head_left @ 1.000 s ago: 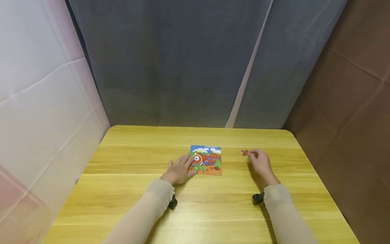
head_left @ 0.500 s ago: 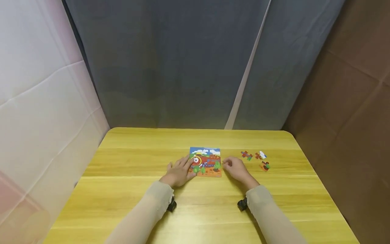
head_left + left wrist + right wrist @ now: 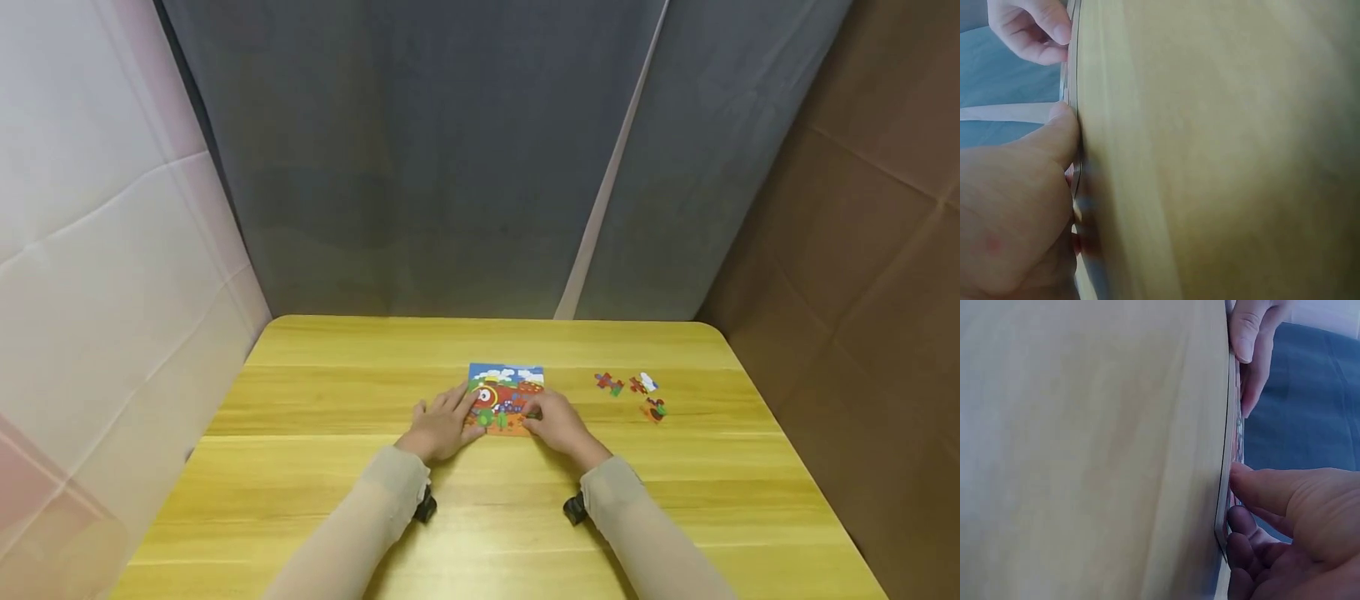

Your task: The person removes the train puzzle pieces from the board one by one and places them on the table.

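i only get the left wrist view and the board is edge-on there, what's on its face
Observer: The head view shows a cartoon print on the puzzle board: a red train with a big white eye.
Operator: anything lying loose nearby
Observer: Yes, puzzle pieces lie on the wooden table in small clusters, to the right of the board; they are too small to count surely.
Operator: i see my left thumb, how are the fingers set
Observer: From the head view, the left hand has its fingers spread, with some reaching over the board's left edge.
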